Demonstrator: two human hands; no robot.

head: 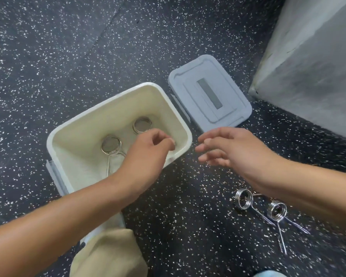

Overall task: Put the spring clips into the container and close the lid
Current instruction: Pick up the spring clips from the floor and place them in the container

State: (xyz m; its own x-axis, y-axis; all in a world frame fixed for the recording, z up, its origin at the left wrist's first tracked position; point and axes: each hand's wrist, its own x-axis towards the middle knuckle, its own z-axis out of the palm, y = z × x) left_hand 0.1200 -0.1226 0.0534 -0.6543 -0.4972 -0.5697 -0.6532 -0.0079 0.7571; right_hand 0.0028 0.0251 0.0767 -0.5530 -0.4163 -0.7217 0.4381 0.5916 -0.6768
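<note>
A cream plastic container (116,100) stands open on the speckled floor. Two metal spring clips lie inside it: one (111,145) near the middle, another (142,124) further back. My left hand (148,148) hovers over the container's right half, fingers loosely curled, holding nothing. My right hand (224,148) is just right of the container above the floor, fingers spread and empty. The grey lid (208,92) lies flat on the floor behind and right of the container. Two more spring clips (244,198) (277,211) rest on the floor under my right forearm.
A grey block or wall base (312,62) rises at the upper right, close to the lid. My knee in beige trousers (108,254) is at the bottom, touching the container's near corner. Dark speckled rubber floor (48,56) stretches all around.
</note>
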